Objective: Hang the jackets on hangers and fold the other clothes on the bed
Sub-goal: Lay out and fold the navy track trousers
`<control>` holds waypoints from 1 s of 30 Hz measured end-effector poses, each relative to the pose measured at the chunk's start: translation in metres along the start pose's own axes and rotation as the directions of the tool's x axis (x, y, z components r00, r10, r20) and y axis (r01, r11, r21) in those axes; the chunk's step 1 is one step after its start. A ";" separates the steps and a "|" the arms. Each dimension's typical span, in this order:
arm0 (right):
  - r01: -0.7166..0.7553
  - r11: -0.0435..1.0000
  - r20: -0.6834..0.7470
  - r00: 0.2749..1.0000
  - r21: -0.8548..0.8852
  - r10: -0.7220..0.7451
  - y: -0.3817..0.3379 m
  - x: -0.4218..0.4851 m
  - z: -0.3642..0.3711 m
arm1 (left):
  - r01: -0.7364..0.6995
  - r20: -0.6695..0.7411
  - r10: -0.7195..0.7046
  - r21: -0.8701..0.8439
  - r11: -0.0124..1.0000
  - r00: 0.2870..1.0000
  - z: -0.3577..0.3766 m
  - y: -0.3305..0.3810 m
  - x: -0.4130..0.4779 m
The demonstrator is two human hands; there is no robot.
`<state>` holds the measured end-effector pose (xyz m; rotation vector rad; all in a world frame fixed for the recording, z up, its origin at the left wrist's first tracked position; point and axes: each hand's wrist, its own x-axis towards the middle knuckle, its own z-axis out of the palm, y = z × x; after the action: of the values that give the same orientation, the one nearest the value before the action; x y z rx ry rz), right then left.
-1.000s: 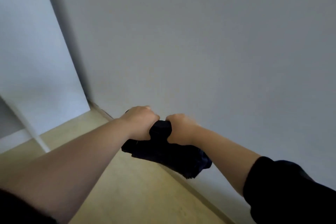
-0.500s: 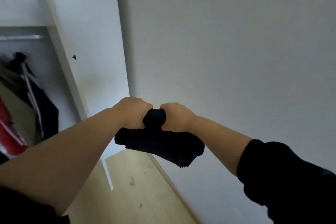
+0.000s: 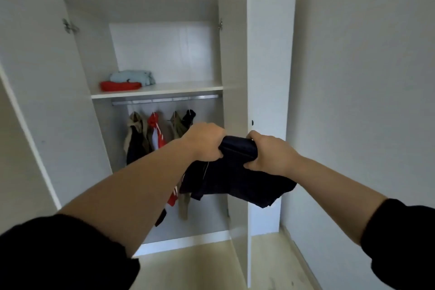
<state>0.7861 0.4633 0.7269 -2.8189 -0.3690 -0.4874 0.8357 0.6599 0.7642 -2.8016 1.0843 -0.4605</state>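
I am looking into a tall white open wardrobe (image 3: 231, 54), with both bare arms stretched toward it. My left hand (image 3: 204, 142) and right hand (image 3: 270, 155) each have a tight grip curled round the top edge of a folded dark navy garment (image 3: 235, 179), which hangs in the air in front of the wardrobe's lower half. Holding it with two hands close together is probably meant to stop the folds slipping open. I judge it is headed for the wardrobe's white shelf (image 3: 179, 88), where a folded pale blue garment (image 3: 131, 76) and a folded red garment (image 3: 120, 85) lie at the left end. Under that shelf, a silver metal rail (image 3: 164, 100) carries four hung jackets (image 3: 135, 134). Both wardrobe doors stand open. A pale wooden floor (image 3: 200, 266) runs below the wardrobe, and plain white walls (image 3: 364, 77) lie to its right.
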 end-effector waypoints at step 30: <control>0.447 0.872 0.134 0.869 0.198 -0.476 -0.110 0.636 0.129 | 0.484 0.033 -0.496 -0.282 0.829 0.868 0.038 -0.555 0.150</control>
<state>1.3721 0.7324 0.8598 -2.6086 -1.0903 -0.2726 1.3086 0.9698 0.8770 -3.3422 0.4366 -0.4333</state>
